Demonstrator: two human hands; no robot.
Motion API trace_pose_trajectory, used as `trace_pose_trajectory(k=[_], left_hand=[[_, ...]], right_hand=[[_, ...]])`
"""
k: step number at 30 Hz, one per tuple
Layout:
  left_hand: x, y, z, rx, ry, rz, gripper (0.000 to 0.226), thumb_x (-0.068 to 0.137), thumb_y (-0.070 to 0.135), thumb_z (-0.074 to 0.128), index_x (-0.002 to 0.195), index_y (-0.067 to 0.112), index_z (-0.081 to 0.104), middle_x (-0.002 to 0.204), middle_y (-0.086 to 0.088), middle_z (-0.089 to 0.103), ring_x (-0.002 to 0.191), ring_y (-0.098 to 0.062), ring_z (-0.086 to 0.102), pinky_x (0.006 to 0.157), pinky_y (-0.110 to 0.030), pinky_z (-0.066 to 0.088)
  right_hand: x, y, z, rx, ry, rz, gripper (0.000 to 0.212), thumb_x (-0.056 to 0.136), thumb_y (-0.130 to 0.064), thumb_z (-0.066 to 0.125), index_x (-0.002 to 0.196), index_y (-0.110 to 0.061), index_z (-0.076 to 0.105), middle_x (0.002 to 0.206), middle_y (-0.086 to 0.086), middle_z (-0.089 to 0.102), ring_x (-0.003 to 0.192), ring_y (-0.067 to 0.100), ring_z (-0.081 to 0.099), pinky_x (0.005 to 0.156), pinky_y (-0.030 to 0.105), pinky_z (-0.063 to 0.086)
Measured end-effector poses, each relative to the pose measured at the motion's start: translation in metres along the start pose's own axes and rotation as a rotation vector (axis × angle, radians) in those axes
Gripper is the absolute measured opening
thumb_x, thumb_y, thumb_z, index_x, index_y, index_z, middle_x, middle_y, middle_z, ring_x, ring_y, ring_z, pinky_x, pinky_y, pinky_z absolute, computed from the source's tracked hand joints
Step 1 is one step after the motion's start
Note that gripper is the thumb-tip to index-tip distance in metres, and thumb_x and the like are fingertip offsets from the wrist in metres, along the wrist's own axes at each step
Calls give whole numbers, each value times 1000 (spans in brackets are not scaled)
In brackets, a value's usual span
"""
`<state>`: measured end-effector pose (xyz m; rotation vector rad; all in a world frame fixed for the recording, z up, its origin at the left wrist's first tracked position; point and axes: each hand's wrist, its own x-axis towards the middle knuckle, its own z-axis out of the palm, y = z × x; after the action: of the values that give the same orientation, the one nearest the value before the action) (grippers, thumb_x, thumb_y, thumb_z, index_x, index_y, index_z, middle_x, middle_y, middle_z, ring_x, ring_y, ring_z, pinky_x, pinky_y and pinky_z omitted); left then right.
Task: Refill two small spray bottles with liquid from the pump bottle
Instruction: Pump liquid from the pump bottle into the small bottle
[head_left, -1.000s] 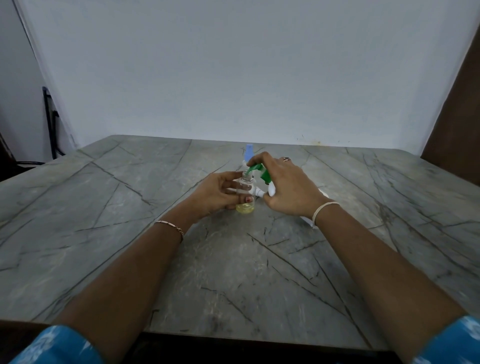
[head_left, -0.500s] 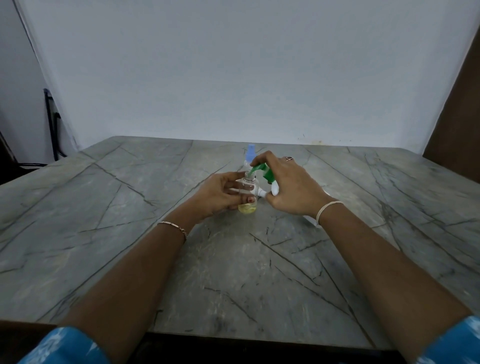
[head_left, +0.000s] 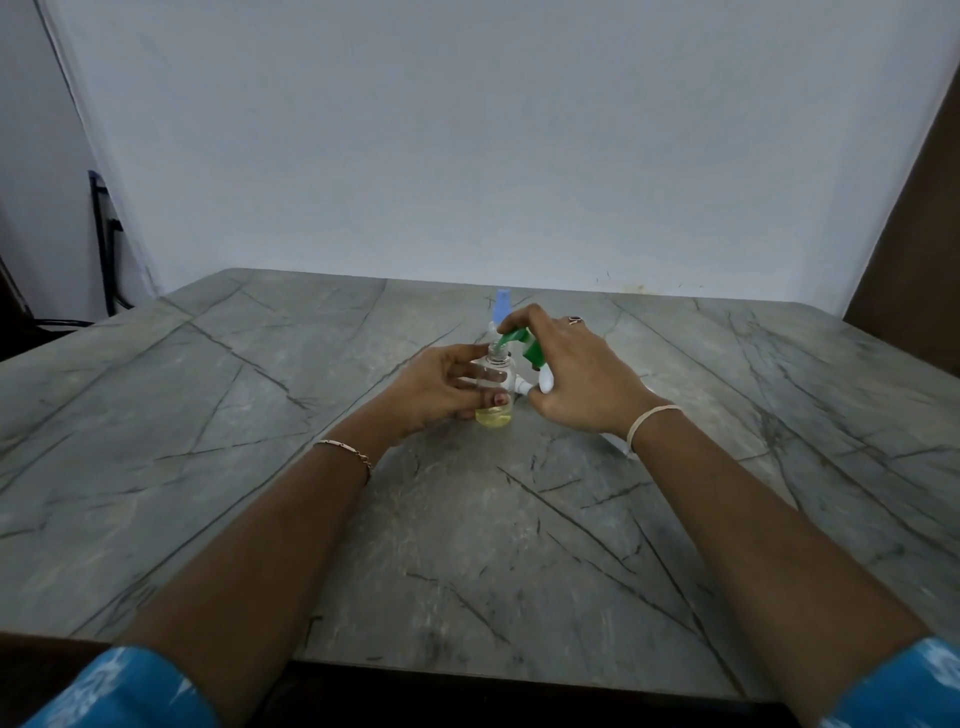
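Pump bottle (head_left: 535, 357) spout sits at spray bottle (head_left: 500, 375) mouth.

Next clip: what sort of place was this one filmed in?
Probably an improvised indoor recording corner rather than a working kitchen or shop: a grey marble-patterned table sits in front of a plain white backdrop that looks like a hung sheet, with a dark frame beside its left edge.

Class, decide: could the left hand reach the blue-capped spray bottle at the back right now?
Probably not yet: the left hand grips the small clear bottle with yellow liquid, and the right hand holding the green-topped pump bottle sits in front of the blue-capped spray bottle.
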<state>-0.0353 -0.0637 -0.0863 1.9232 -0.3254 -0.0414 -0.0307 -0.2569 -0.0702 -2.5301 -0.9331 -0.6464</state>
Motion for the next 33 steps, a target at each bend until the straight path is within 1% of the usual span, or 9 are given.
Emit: trace_pose_trajectory(k=[6,8,11,15,18,21,24,28,33], left_hand=[[-1,0,0,-33,-13,-4,71,74,12,76,137,11,45,112,-1,68,101,-18,66,83,-34,57],[-1,0,0,-32,-16,-2,71,74,12,76,138,11,45,111,0,68,100,-16,66,82,-32,57],[-2,0,1,-15,-21,7,70,75,11,75,137,11,44,109,2,68,98,-14,67,80,-31,58],[-3,1,2,-27,-20,6,69,76,10,74,138,11,43,107,2,68,93,-11,67,70,-22,56],[-2,0,2,-22,-20,5,70,76,11,75,139,11,43,109,1,68,95,-13,67,73,-24,57],[-3,-1,2,-5,-14,9,71,76,13,75,139,12,43,108,2,69,91,-11,67,69,-22,55],[-2,0,1,-4,-17,13,70,75,14,76,138,11,45,109,1,69,92,-12,67,68,-22,54],[-2,1,1,-4,-21,4,69,75,13,75,137,12,45,108,2,68,92,-11,67,67,-20,54],[-2,0,1,5,-18,1,70,75,13,75,138,13,44,110,0,68,94,-14,66,67,-21,54]], right_hand=[[-4,5,2,-48,4,8,66,76,-25,67,134,-34,36,109,-1,63,90,20,51,77,33,43],[-5,5,1,-34,-1,8,66,76,-24,67,135,-33,37,110,-3,63,90,19,50,76,32,40],[-4,2,-3,35,-14,17,62,77,-19,69,131,-28,40,116,-3,61,93,21,52,77,34,44],[-2,-1,-4,65,-6,15,59,77,-17,71,127,-26,40,116,-3,61,93,21,51,78,35,44],[-4,1,-1,39,-6,21,62,76,-21,69,130,-30,39,110,-3,61,89,20,52,75,33,45],[-6,2,-1,49,-21,30,68,75,-23,68,134,-34,37,109,-4,61,88,20,53,73,33,47],[-5,2,-5,111,-34,28,65,76,-18,69,132,-30,39,107,-8,58,85,17,53,70,30,42],[-1,1,-5,126,-36,27,61,77,-16,72,125,-27,38,109,-10,54,85,17,53,73,32,45],[-3,2,-3,115,-39,20,63,76,-18,71,130,-28,39,114,-3,60,86,17,52,72,29,44]])
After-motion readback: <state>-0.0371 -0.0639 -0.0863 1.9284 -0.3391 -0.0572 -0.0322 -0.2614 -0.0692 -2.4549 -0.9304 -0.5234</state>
